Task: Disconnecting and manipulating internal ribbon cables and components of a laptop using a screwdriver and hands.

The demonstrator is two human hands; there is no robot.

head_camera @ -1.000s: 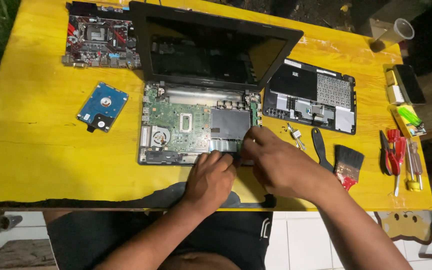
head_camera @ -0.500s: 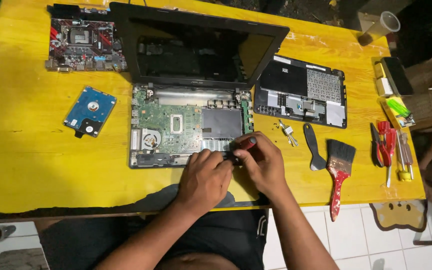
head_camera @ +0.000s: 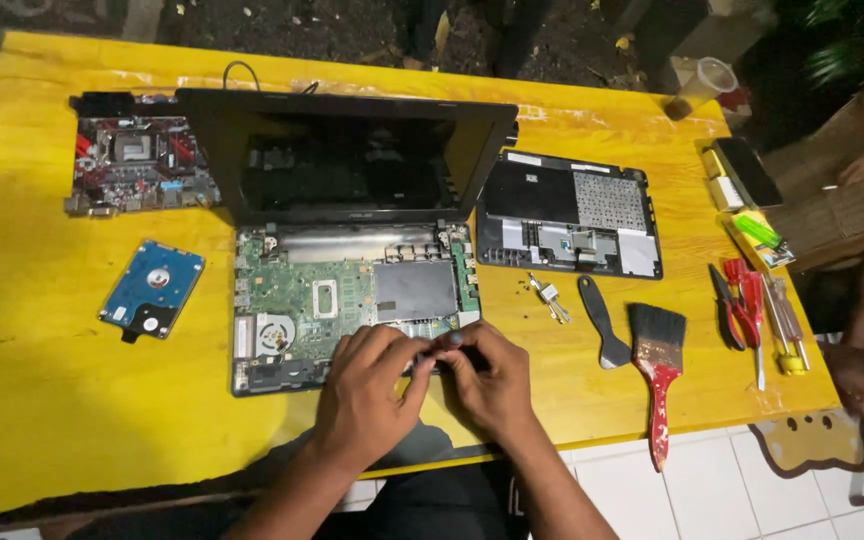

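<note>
We see both of our hands meeting at the front edge of the opened laptop base (head_camera: 352,300), whose green motherboard and dark battery panel lie bare on the yellow table (head_camera: 32,400). Our left hand (head_camera: 367,395) rests over the lower middle of the base, fingers curled and pressed toward the right hand (head_camera: 487,375), whose fingers are bent in a pinch; between the two sets of fingertips sits a small dark part (head_camera: 439,350) with a hint of red, too small for us to name, gripped right at the front rim of the base. The laptop screen (head_camera: 347,160) stands tilted open behind the base, dark. Left of the base a blue hard drive (head_camera: 152,290) lies flat, well apart from our hands, and farther back a desktop motherboard (head_camera: 137,165) with red fittings lies beside the screen. Right of the base lies the removed keyboard cover (head_camera: 572,215), underside up, with a few small metal pieces (head_camera: 549,297) just in front of it. Near them lie a black spatula tool (head_camera: 604,322) and a paint brush (head_camera: 659,385) with a red handle that reaches over the table edge. Farther right we see red-handled pliers (head_camera: 739,310) and screwdrivers (head_camera: 784,325) side by side, and a plastic cup (head_camera: 702,85) at the far corner
</note>
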